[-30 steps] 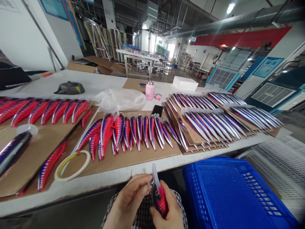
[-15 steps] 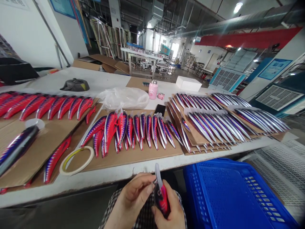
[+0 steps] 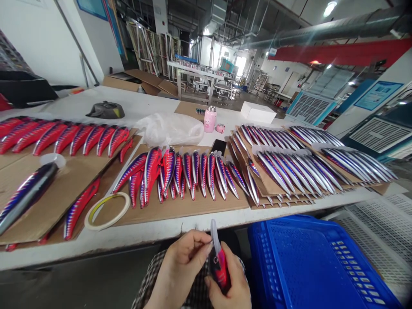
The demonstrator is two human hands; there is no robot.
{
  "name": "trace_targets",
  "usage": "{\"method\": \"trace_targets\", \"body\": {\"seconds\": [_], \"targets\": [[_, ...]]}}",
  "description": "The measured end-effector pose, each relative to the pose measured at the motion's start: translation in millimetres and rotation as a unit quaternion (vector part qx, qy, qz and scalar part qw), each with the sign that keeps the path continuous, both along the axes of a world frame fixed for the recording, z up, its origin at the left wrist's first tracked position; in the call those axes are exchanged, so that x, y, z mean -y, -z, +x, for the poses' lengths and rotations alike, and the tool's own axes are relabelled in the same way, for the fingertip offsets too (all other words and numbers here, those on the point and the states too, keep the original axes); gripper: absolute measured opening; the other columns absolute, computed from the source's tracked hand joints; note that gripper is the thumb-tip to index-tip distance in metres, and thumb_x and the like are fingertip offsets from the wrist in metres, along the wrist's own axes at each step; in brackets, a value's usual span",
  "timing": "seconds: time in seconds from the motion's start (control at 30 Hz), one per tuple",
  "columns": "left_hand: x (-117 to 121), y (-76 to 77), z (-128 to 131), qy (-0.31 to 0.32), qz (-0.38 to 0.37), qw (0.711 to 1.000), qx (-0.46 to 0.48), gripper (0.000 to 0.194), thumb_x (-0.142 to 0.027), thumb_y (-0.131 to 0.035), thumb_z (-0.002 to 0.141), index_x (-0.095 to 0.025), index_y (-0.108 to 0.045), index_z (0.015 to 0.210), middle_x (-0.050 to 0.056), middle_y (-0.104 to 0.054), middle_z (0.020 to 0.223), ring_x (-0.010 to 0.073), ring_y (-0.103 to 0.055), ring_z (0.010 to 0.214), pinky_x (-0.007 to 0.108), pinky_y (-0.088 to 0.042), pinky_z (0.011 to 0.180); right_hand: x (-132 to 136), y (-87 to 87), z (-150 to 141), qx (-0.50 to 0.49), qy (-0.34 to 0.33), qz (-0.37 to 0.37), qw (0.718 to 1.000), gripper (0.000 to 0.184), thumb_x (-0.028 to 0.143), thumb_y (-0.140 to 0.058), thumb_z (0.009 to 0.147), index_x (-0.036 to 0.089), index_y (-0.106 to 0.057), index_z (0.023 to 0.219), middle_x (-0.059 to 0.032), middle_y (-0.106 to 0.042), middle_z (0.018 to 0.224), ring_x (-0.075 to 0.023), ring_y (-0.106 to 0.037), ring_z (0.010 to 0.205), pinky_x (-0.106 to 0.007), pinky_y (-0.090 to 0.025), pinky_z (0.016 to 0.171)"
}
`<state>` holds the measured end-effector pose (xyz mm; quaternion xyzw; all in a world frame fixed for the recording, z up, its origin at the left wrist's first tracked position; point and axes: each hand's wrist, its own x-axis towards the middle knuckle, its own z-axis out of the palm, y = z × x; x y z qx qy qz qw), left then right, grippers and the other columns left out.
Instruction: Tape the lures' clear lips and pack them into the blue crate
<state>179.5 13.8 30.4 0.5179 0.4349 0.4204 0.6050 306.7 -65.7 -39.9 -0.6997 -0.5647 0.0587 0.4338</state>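
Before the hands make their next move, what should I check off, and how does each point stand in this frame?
1. The right hand holds the lure: ok, thumb and fingers are around its body.
2. The left hand is at the lip end: ok, its fingertips are beside the lip.
3. The left fingertips grip something: cannot tell, too small and partly hidden.
4. Both hands are free: not ok, the lure is in the right one.
5. The lip is apart from the table: cannot tell, they overlap in this view.
6. The tape roll is apart from both hands: ok, it lies off to their left.
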Motion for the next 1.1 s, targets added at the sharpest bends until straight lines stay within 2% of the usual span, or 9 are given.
{"method": "trace_targets", "body": {"seconds": [0.2, 0.33, 0.6, 0.97, 1.1], "targets": [[-1, -2.3, -2, 0.0, 0.104, 0.987, -0.122, 0.011, -0.024, -0.055, 0.082, -0.021, -0.065, 0.086, 0.0, -0.07, 0.075, 0.0156, -0.069, 0.07, 0.021, -0.054, 0.067, -1, -2.9, 1, -0.005, -0.007, 0.0, 1.0, 0.059, 0.017, -0.06, 0.067, 0.021, -0.055, 0.126, -0.0033, -0.069, 0.114, -0.023, -0.066, 0.103, -0.029, -0.054, 0.088], [-1, -5.5, -3, 0.005, 0.14, 0.976, -0.167, 0.013, -0.022, -0.053, 0.083, -0.022, -0.066, 0.086, 0.0, -0.07, 0.077, 0.0149, -0.069, 0.069, 0.021, -0.054, 0.066, 0, -4.3, 1, -0.004, -0.01, -0.008, 1.0, 0.06, 0.017, -0.06, 0.067, 0.021, -0.056, 0.126, -0.0039, -0.069, 0.114, -0.0238, -0.066, 0.104, -0.029, -0.055, 0.088], [-4, -16.6, -8, 0.018, 0.084, 0.987, -0.134, 0.009, -0.022, -0.057, 0.08, -0.022, -0.066, 0.083, -0.001, -0.073, 0.076, 0.0143, -0.071, 0.07, 0.019, -0.054, 0.066, 1, -4.4, 2, -0.003, -0.02, -0.018, 1.0, 0.058, 0.018, -0.06, 0.069, 0.022, -0.054, 0.127, -0.003, -0.068, 0.116, -0.0239, -0.064, 0.107, -0.031, -0.053, 0.09], [-2, -21.3, -6, 0.001, 0.16, 0.972, -0.172, 0.015, -0.015, -0.056, 0.077, -0.024, -0.068, 0.079, -0.004, -0.072, 0.074, 0.0121, -0.069, 0.067, 0.016, -0.053, 0.065, 2, -4.4, 3, 0.019, -0.009, -0.015, 1.0, 0.058, 0.019, -0.06, 0.07, 0.023, -0.053, 0.128, -0.0039, -0.068, 0.116, -0.026, -0.065, 0.106, -0.034, -0.055, 0.088], [-1, -26.4, -6, 0.009, 0.155, 0.975, -0.159, 0.013, -0.016, -0.06, 0.077, -0.025, -0.069, 0.077, -0.006, -0.073, 0.072, 0.0111, -0.07, 0.064, 0.014, -0.052, 0.062, 2, -3.0, 5, 0.023, -0.014, -0.014, 1.0, 0.058, 0.018, -0.059, 0.071, 0.022, -0.053, 0.128, -0.0043, -0.068, 0.117, -0.026, -0.065, 0.107, -0.034, -0.054, 0.089]]}}
